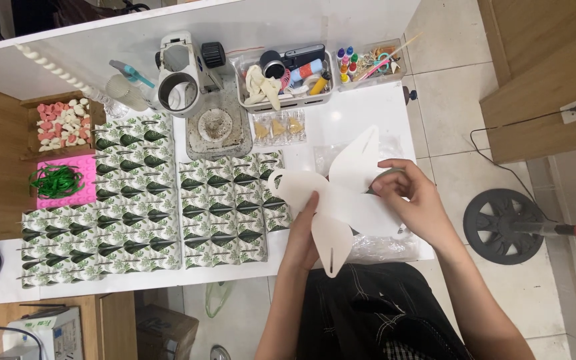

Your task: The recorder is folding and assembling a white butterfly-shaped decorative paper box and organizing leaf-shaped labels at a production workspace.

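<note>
A white flat paper cut-out (pixel 345 200) with several petal-shaped flaps is held above the front right of the white table (pixel 361 117). My left hand (pixel 303 230) grips it from below at the middle, fingers under the sheet. My right hand (pixel 411 193) pinches its right side near one flap. Left of my hands lie rows of folded leaf-printed paper boxes (pixel 225 210), packed side by side on the table.
A larger block of the same leaf-printed boxes (pixel 111 213) fills the left. Behind stand a magnifier lamp stand (pixel 188 73), a clear bin of tools (pixel 288 77), a wooden tray of pink and white pieces (pixel 61 123) and a pink tray with green strips (pixel 61 181). A fan base (pixel 501 225) stands on the tiled floor, right.
</note>
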